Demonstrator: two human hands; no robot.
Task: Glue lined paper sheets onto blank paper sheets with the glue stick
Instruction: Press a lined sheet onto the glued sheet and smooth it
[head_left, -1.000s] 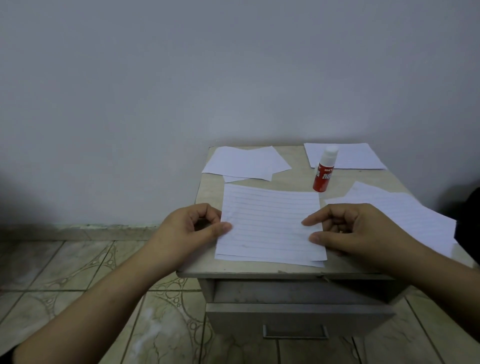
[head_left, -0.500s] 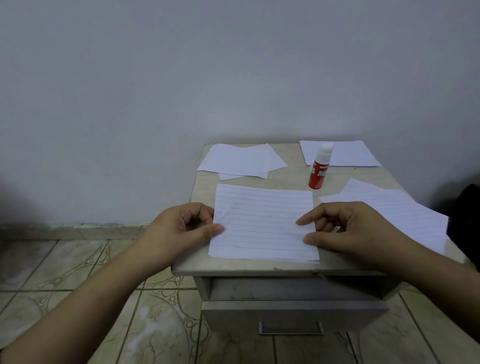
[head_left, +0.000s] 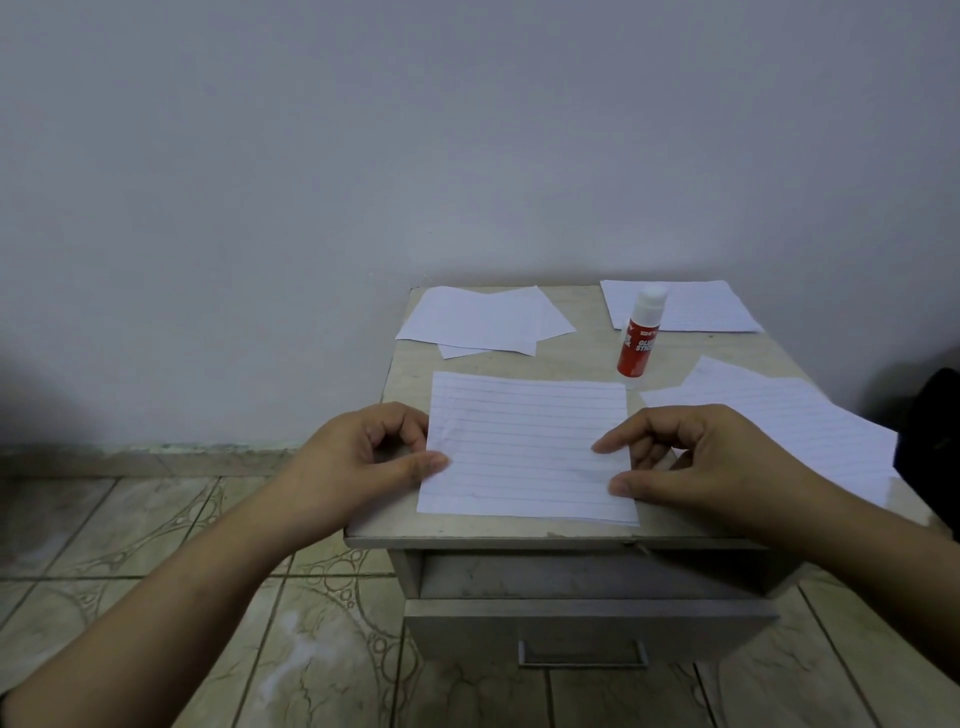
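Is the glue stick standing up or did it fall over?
Standing up. The glue stick stands on the table with its white cap on top.

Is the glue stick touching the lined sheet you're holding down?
Apart. The head view shows bare tabletop between the upright glue stick and the far right corner of the lined sheet.

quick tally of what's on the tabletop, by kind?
Glue stick: 1
Paper groups: 4 (blank pile back left, lined sheet back right, lined pile right, lined sheet under both hands)
Total: 5; sheets per pile unclear.
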